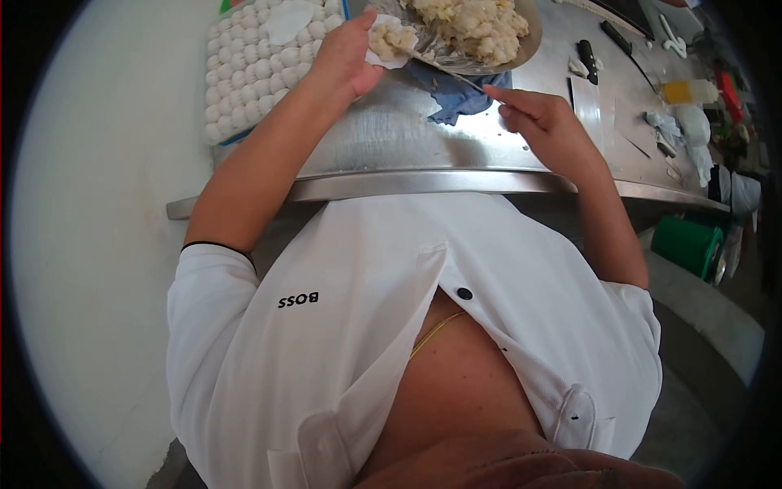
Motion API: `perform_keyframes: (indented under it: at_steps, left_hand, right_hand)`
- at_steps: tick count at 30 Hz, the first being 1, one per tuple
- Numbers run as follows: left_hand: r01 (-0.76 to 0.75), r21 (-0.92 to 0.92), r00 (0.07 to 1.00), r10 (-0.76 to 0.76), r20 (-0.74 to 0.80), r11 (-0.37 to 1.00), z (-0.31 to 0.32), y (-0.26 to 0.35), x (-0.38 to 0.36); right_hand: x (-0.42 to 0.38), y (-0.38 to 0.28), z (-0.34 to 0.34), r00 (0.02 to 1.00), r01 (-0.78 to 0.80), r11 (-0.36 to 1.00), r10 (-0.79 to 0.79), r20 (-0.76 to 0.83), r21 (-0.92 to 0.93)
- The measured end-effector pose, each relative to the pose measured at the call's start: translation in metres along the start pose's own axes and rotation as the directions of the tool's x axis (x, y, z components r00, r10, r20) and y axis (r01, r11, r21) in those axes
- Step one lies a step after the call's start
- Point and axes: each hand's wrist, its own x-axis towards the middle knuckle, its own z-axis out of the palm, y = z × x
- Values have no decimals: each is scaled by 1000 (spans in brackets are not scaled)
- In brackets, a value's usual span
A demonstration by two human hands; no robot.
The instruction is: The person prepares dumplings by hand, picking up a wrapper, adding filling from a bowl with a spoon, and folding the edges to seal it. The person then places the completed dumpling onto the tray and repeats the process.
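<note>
In my left hand (349,61) lies a round white dough wrapper (394,60), with a lump of pale chunky filling (391,37) on it. My fingers are curled under the wrapper and partly hidden. My right hand (544,122) grips the end of a thin metal spatula (460,76), whose tip reaches the wrapper's edge. Behind the spatula, a metal bowl (533,37) holds a big heap of the same filling (476,28). A crumpled blue cloth (460,102) lies under the bowl's near side.
Rows of white dumplings (248,77) fill a tray at the left, a flat white piece (289,20) on top. Black-handled knives (587,63), a bottle of yellow liquid (684,92) and plastic bags (694,126) lie right. The steel table's edge (440,184) runs before me.
</note>
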Motion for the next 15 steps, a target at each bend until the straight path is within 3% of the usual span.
perform_keyframes:
  at_steps: [2, 5, 10, 12, 13, 15]
  left_hand:
    - [-11, -185, 993, 32, 116, 983, -6, -4, 7]
    - [-13, -72, 1000, 14, 11, 997, -7, 4, 3]
    - [-72, -98, 997, 71, -13, 993, 6, 0, -7]
    - [-79, -95, 997, 81, 14, 992, 7, 0, -9]
    - [-84, -74, 996, 84, 1, 994, 8, 0, -9]
    - [-94, -55, 996, 94, -14, 994, 5, 4, -6]
  right_hand:
    - [-4, 0, -2, 999, 8, 998, -5, -49, 58]
    - [-8, -4, -1, 995, -12, 992, 24, -92, 126]
    - [-4, 4, 9, 996, -58, 991, 66, -64, 122]
    - [2, 17, 9, 977, 0, 1000, 3, -214, 14]
    - [3, 17, 7, 977, 1, 1000, 2, -214, 12]
    - [8, 15, 2, 937, -137, 983, 90, -339, -119]
